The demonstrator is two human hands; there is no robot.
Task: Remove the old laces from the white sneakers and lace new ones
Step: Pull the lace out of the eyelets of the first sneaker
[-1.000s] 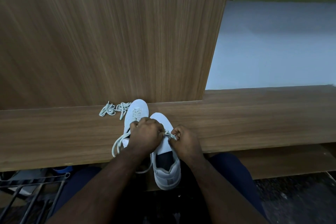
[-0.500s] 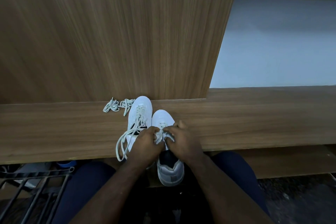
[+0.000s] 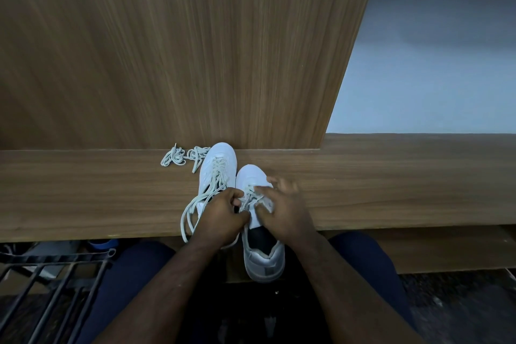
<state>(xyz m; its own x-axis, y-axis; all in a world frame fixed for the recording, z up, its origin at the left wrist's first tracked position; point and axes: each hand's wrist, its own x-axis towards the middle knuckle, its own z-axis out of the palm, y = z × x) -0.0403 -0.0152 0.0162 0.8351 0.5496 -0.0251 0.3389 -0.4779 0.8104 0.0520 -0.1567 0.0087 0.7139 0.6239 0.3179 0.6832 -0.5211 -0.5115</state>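
Head view: left sneaker [image 3: 216, 176] laced but untied, spare laces [image 3: 183, 156] aside — left hand [image 3: 223, 218] pinches the right sneaker's [image 3: 258, 234] lace [image 3: 248, 198], right hand [image 3: 284, 212] blurred — grip unclear.

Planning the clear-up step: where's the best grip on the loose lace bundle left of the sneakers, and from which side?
Pinch the loose lace bundle at its tangled middle, coming from above on its left side. It lies flat on the wooden ledge, the panel blocks the far side, and the left sneaker crowds its right.
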